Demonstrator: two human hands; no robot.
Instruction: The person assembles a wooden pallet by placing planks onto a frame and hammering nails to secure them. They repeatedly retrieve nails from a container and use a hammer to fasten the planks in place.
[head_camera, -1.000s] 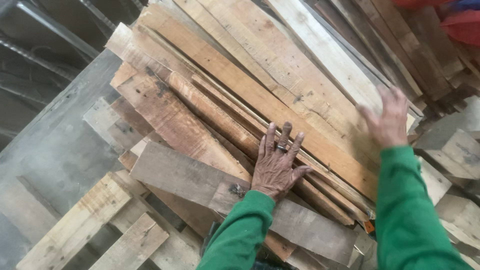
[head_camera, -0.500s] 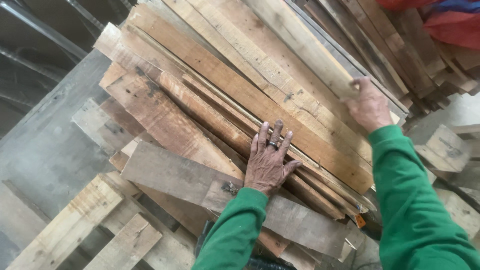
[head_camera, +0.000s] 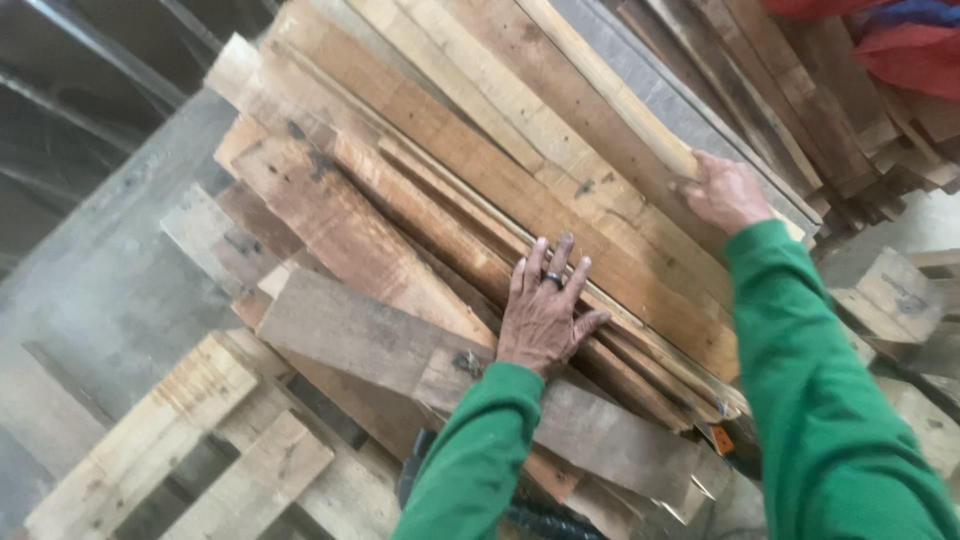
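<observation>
Nearest the camera, two green sleeves (head_camera: 470, 450) rise from the bottom edge. At near left, a pale pallet (head_camera: 170, 440) lies on the grey concrete floor (head_camera: 100, 290).

Just beyond, a grey plank (head_camera: 400, 350) lies crosswise, running from left toward near right, under the left forearm and on top of the lower boards of the stack (head_camera: 450, 170).

The left hand (head_camera: 545, 310) lies palm down on the stack at centre. Its fingers (head_camera: 548, 262) are straight, slightly spread and flat against the reddish-brown boards; they press and do not grip. A dark ring sits on one finger. The thumb points right along a thin strip edge.

At near right, below the board ends, a small orange object (head_camera: 722, 440) shows; its kind cannot be told.

Farther right, the right hand (head_camera: 725, 192) rests on the near end of a long pale board (head_camera: 600, 85) that runs away to the far left on top of the stack. The fingers curl over that board's end and edge, closed on it; the fingertips are hidden behind the wood, so how far they wrap cannot be told.

To the right, loose wood blocks (head_camera: 890, 290) lie beside the stack.

At the far right corner, red and blue fabric (head_camera: 900, 40) lies behind darker planks. At far left, dark metal bars (head_camera: 90, 60) cross the floor.
</observation>
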